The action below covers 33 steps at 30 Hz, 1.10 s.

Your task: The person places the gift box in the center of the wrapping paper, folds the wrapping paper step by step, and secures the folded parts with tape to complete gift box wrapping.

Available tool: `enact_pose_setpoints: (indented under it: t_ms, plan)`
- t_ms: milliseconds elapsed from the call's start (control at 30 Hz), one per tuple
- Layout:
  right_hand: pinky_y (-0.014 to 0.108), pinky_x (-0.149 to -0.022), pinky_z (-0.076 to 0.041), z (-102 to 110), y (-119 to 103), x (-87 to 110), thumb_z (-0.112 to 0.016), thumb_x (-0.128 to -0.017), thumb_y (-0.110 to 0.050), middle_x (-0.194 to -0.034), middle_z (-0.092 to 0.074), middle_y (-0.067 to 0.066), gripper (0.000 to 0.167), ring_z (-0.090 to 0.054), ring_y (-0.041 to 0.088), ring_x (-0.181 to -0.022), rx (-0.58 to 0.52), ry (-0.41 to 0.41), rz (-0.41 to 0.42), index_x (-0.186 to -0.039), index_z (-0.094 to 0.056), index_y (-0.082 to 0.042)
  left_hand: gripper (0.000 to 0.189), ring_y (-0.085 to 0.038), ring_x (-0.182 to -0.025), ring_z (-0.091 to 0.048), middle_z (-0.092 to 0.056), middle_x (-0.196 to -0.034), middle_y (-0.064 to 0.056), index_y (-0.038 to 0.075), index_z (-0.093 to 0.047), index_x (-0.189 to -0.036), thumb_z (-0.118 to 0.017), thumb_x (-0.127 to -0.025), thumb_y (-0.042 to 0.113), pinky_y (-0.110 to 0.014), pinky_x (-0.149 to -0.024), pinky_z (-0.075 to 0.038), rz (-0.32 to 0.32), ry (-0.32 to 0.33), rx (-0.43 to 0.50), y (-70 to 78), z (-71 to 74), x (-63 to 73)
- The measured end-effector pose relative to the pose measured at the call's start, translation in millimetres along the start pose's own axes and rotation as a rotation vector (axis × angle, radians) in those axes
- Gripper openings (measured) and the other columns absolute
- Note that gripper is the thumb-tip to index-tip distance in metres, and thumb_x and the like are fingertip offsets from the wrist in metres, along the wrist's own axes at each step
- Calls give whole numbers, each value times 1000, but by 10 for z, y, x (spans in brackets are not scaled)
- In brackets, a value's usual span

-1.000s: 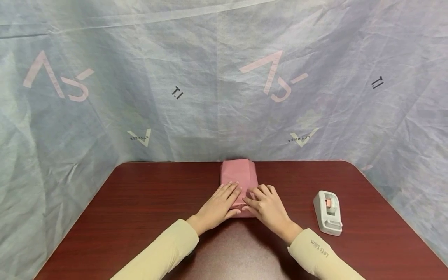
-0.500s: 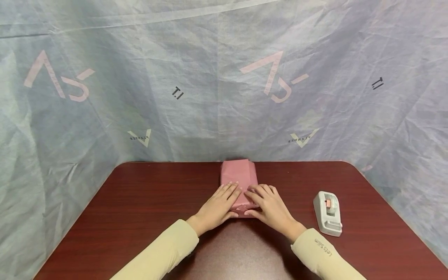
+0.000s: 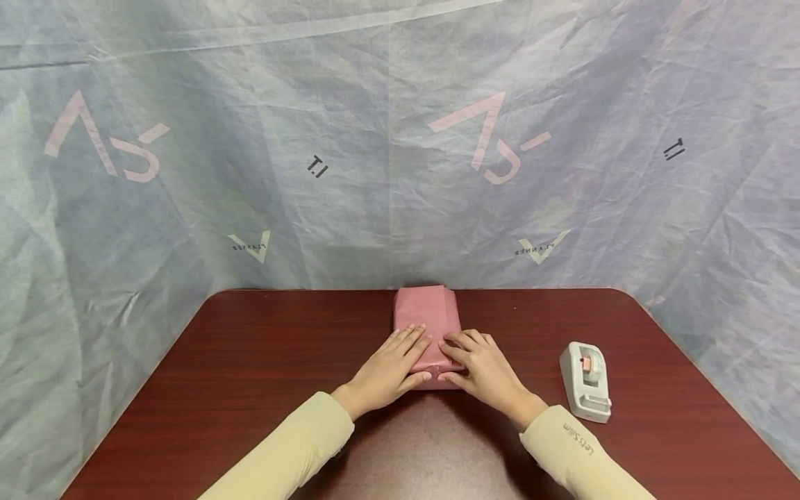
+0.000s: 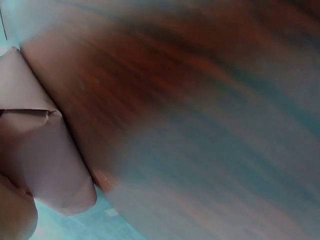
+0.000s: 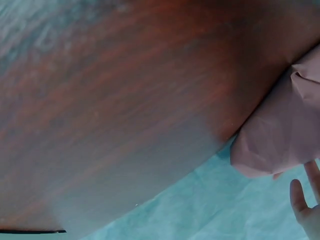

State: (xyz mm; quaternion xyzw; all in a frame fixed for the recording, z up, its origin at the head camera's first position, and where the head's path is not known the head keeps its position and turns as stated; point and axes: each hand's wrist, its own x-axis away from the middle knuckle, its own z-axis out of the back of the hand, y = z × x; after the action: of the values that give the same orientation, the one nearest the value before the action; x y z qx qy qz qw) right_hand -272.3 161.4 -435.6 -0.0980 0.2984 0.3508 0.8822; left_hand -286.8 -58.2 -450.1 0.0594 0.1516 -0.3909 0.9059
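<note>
A pink paper-wrapped package (image 3: 420, 307) lies lengthwise near the back edge of the table. My left hand (image 3: 389, 367) rests on its top left side, fingers extended and the thumb at the near end. On the right side, my right hand (image 3: 484, 367) lays slightly bent fingers on the top edge, its thumb also at the near end. Between the two thumbs, the folded paper of the near end shows. Creases and a folded flap mark the package (image 4: 55, 155) in the left wrist view. Fingertips (image 5: 298, 197) appear beside it in the right wrist view.
A white tape dispenser (image 3: 586, 382) with a roll of tape stands on the right of the dark red wooden table (image 3: 281, 347). Behind the table and along both sides hangs a grey-blue printed cloth (image 3: 350, 208).
My right hand has let its pinch on the near-end paper loosen and spread over the package's right edge. The raised paper at that end now lies flatter. My left hand has stayed in place.
</note>
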Motion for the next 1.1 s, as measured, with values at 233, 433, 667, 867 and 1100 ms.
enact_pose_setpoints:
  t_ms: [233,433,667,867,1100]
  plan:
    - [38,-77,-40,25,30,-29,-74,-72,-36,-111,-64,6,44,-53,19,-96,-74,-11,-5,-107,-68,-10,55,-25,-138,-25,-29,-149,-11,9,-35,-141,-36,-96,43,-41,-112,-21,8,1,-1,7,10,-10]
    - [41,-81,-42,52,60,-68,-69,-80,-28,-110,-62,8,32,-53,20,-100,-244,-13,-147,-104,-67,-7,51,-23,-141,-17,-23,-151,-8,9,-30,-143,-27,-100,37,-40,-114,-16,58,-49,206,-14,68,-17]
    - [44,-90,-44,8,87,-127,-62,-87,-24,-112,-58,19,43,-54,30,-105,-350,-46,-441,-116,-53,6,53,-31,-141,-11,-14,-152,-18,-2,-18,-144,-30,-100,24,-47,-112,-18,239,50,482,-18,33,-85]
    - [48,-94,-42,-47,120,-209,-49,-94,-31,-122,-51,33,61,-52,38,-115,-488,-201,-654,-131,-34,16,63,-36,-139,-12,-7,-149,-29,-11,-10,-142,-39,-97,22,-47,-111,-20,501,104,689,-26,38,-164]
    - [44,-84,-47,-72,103,-269,-49,-93,-33,-105,-62,24,52,-60,31,-99,-581,-331,-758,-121,-49,10,61,-38,-128,-37,-34,-139,-31,-13,-19,-139,-40,-97,26,-49,-103,-33,673,39,785,-45,54,-194]
